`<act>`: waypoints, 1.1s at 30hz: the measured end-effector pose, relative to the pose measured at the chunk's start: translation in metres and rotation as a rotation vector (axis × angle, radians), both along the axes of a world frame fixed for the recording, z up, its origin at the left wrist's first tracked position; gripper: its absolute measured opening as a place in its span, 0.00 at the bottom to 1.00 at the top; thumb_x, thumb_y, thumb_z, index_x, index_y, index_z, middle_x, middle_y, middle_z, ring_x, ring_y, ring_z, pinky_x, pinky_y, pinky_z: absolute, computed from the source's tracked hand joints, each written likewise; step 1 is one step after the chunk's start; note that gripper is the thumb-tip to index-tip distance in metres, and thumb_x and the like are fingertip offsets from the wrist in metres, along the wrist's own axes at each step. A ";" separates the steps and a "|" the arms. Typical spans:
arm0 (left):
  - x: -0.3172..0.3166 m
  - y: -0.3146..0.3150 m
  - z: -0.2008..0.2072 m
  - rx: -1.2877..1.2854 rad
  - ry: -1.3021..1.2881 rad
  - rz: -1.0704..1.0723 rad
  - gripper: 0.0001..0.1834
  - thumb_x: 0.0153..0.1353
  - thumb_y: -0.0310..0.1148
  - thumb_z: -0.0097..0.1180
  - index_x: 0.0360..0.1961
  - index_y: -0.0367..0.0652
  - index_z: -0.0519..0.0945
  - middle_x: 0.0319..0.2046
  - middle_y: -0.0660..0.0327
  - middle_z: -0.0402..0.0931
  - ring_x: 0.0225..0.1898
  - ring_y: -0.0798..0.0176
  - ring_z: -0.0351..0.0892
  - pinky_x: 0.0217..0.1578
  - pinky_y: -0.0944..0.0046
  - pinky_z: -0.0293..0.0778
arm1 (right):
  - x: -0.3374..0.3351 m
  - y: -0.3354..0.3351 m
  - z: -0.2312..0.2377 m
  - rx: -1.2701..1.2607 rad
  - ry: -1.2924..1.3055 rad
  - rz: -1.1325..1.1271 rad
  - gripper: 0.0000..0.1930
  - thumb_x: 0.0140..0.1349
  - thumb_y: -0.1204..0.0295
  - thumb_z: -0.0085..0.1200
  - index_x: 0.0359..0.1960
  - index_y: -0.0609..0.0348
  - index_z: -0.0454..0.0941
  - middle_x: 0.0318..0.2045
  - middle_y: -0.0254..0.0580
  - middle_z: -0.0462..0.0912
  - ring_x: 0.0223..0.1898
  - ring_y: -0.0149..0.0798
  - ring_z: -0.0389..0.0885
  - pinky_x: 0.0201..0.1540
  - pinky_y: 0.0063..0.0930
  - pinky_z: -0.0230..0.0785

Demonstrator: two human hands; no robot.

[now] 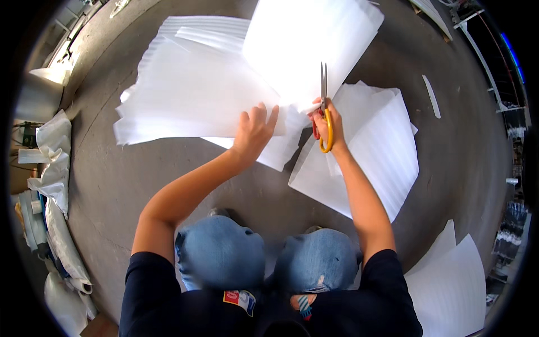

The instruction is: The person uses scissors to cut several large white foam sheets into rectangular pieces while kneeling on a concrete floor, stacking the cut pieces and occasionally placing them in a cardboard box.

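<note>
My left hand (pixel 255 133) lies on a stack of white foam-like sheets (pixel 191 92), its fingers spread over the right end. In my right hand (pixel 334 124) is a pair of scissors (pixel 324 87) with one yellow and one red handle loop. The blades look closed and point away from me. My right fingertips also meet the edge of a large white sheet (pixel 311 48) that slants away to the far side. Further white sheets (pixel 376 140) lie fanned out on the floor beneath and beside my right forearm.
A narrow white strip (pixel 432 96) lies on the grey floor (pixel 118 191) at the right. More white sheets (pixel 452 283) stand out at the lower right. White sacks (pixel 54 149) and other goods line the left side. My bent knees (pixel 224 253) are close below my arms.
</note>
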State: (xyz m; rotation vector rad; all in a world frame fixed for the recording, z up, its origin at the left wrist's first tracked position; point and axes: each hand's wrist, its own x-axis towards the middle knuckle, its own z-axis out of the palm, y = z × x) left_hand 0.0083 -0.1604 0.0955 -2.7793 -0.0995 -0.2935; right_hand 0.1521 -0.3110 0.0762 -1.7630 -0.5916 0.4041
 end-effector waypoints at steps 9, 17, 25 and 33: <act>-0.018 -0.040 -0.110 -0.569 0.368 0.082 0.42 0.42 0.35 0.60 0.56 0.27 0.55 0.41 0.46 0.61 0.36 0.52 0.69 0.26 0.61 0.76 | -0.043 -0.037 -0.110 -0.224 0.442 -0.014 0.15 0.51 0.80 0.41 0.43 0.58 0.63 0.19 0.39 0.73 0.19 0.33 0.73 0.26 0.24 0.69; -0.032 -0.040 -0.124 -0.653 0.308 0.023 0.34 0.40 0.25 0.52 0.52 0.28 0.61 0.40 0.48 0.62 0.36 0.54 0.69 0.23 0.64 0.75 | -0.059 -0.101 -0.065 -0.428 0.949 0.409 0.21 0.45 0.86 0.37 0.44 0.60 0.63 0.25 0.41 0.71 0.27 0.33 0.71 0.27 0.23 0.67; -0.038 -0.045 -0.126 -0.627 0.159 -0.003 0.31 0.39 0.24 0.50 0.50 0.28 0.64 0.38 0.53 0.63 0.35 0.57 0.68 0.22 0.65 0.74 | -0.057 -0.046 -0.089 -0.502 0.847 0.320 0.09 0.50 0.77 0.41 0.35 0.65 0.64 0.15 0.36 0.66 0.14 0.29 0.64 0.15 0.24 0.59; -0.040 -0.043 -0.113 -0.646 0.171 -0.015 0.30 0.41 0.23 0.50 0.51 0.29 0.64 0.38 0.53 0.64 0.35 0.58 0.68 0.22 0.66 0.74 | -0.051 -0.009 -0.076 -0.659 0.645 0.329 0.18 0.57 0.55 0.45 0.27 0.60 0.67 0.17 0.35 0.67 0.15 0.26 0.64 0.15 0.18 0.59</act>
